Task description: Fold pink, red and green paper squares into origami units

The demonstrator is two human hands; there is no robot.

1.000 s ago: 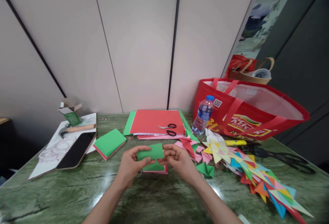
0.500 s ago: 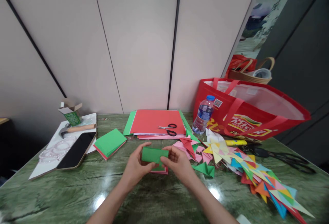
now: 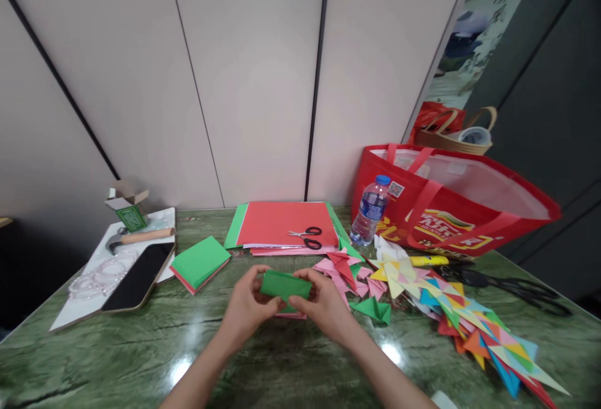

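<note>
A folded piece of green paper [image 3: 285,285] is held up between both hands, its long side lying crosswise. My left hand [image 3: 251,302] grips its left end, thumb on the near face and fingers behind. On the right end my right hand [image 3: 322,299] has the same hold, and the two thumb tips nearly meet at the lower edge. Below the paper, partly hidden by it and the hands, a pink-edged piece of paper [image 3: 295,317] lies on the table. A folded green paper triangle [image 3: 374,310] rests to the right of my right hand.
Green and red paper squares [image 3: 201,262] lie left. Scissors [image 3: 307,237] rest on red sheets [image 3: 286,218] behind. A water bottle [image 3: 370,212], red bag [image 3: 451,208] and colourful folded pieces [image 3: 483,327] stand or lie right; a phone [image 3: 138,277] and hammer [image 3: 141,238] are left.
The thumbs have come closer together along the green paper's lower edge. The paper now tilts slightly, its right end lower than its left.
</note>
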